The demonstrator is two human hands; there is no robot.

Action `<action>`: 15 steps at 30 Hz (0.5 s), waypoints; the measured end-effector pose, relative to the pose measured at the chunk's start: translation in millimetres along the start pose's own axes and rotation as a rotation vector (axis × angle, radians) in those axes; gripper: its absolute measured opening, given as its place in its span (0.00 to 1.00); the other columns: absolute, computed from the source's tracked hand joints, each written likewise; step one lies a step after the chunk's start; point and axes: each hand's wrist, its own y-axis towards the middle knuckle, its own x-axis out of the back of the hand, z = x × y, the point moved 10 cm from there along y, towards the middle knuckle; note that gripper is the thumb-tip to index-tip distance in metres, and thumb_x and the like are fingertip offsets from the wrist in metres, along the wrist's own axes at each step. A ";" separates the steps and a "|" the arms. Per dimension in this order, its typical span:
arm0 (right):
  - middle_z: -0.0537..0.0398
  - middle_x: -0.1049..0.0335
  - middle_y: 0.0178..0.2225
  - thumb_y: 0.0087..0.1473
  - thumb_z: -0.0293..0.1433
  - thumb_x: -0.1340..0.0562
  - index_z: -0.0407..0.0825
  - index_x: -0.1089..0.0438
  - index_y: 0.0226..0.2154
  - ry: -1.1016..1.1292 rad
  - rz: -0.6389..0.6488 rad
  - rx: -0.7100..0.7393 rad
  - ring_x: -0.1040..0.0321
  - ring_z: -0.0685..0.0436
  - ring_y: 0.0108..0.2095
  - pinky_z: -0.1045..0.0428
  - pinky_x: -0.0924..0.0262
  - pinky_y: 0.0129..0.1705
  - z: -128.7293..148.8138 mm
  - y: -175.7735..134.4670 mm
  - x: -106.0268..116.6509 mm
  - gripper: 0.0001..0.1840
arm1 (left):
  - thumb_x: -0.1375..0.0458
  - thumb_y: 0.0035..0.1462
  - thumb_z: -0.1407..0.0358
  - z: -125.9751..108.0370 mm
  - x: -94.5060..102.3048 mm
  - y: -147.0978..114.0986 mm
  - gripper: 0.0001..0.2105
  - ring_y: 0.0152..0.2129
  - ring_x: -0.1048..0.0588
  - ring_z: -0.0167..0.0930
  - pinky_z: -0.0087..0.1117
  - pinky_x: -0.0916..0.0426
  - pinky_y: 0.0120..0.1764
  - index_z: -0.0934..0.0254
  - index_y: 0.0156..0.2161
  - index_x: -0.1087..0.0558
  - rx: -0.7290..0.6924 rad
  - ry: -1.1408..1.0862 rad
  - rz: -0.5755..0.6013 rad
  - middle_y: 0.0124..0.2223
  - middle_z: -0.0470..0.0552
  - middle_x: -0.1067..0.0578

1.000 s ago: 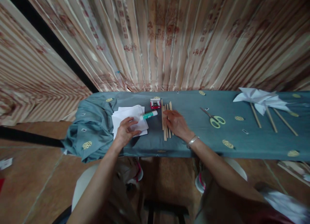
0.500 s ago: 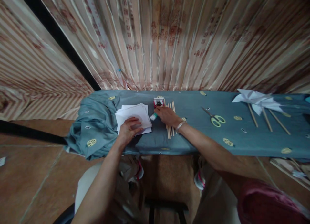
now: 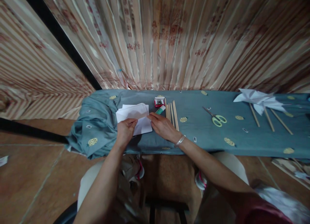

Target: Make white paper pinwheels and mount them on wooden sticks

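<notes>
While a white paper sheet is pinched by left hand and right hand over the paper stack at tabletop left, glue stick and wooden sticks are seen to the right.

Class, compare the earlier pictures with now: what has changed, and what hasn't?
The glue stick has moved right, off the white paper to beside the red box. The right hand let it go and, with the left hand, now pinches the paper. Scissors and pinwheels stayed.
</notes>
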 end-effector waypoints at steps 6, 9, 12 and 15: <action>0.39 0.36 0.59 0.62 0.23 0.50 0.42 0.36 0.56 0.049 -0.024 -0.024 0.36 0.40 0.57 0.45 0.38 0.57 3.2 11.3 3.7 0.21 | 0.40 0.49 0.61 -4.9 6.2 -0.9 0.10 0.33 0.20 0.36 0.32 0.28 0.39 0.64 0.31 0.19 0.030 -0.011 -0.027 0.34 0.52 0.17; 0.41 0.34 0.57 0.63 0.26 0.48 0.43 0.34 0.55 0.050 -0.025 0.001 0.35 0.41 0.56 0.46 0.39 0.57 6.0 13.5 2.4 0.19 | 0.39 0.47 0.62 -7.8 1.5 -2.8 0.08 0.31 0.20 0.35 0.31 0.28 0.38 0.63 0.29 0.19 0.024 -0.025 0.002 0.32 0.50 0.18; 0.43 0.30 0.52 0.63 0.28 0.45 0.43 0.29 0.49 0.063 0.018 0.032 0.32 0.41 0.51 0.47 0.39 0.55 7.6 16.1 -4.1 0.15 | 0.37 0.45 0.61 -7.7 -3.7 -4.8 0.08 0.29 0.21 0.34 0.31 0.29 0.37 0.62 0.27 0.20 0.015 -0.034 0.039 0.30 0.49 0.18; 0.46 0.25 0.44 0.64 0.29 0.45 0.45 0.26 0.41 0.094 0.086 0.033 0.30 0.43 0.46 0.48 0.40 0.52 5.9 17.4 -11.4 0.13 | 0.38 0.45 0.59 -4.2 -7.1 -5.8 0.08 0.28 0.21 0.34 0.31 0.29 0.36 0.62 0.27 0.20 0.008 -0.039 0.066 0.29 0.49 0.18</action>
